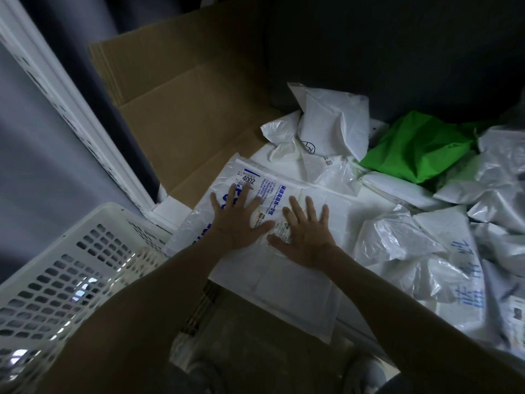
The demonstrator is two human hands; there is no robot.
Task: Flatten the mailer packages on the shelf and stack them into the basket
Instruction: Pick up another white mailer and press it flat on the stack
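Head view. The left grip (235, 220) and the right grip (306, 237) are laid palm-down, side by side, on a white mailer (284, 282) printed with blue text. The fingers of both grips are held straight and spread apart; nothing is clasped by either, and the mailer is pressed flat beneath them. The thumbs are nearly touching over a small printed label at the mailer's middle.

The pressed mailer is spread on the white shelf (360, 206), with its near edge overhanging the shelf front. To its right, a heap of crumpled white mailers (426, 245) is piled on the same shelf, some translucent, one marked with large blue characters. A green mailer (417, 146) is lodged at the back of the heap, against the dark rear wall.

A flattened cardboard box (176, 115) is propped behind and left of the pressed mailer, and its lower flap is overlapped by the mailer's far corner. The white perforated basket (71, 265) is seen at lower left, just beside the shelf and under the left forearm. A white perforated upright (71, 95) is seen running diagonally at far left.
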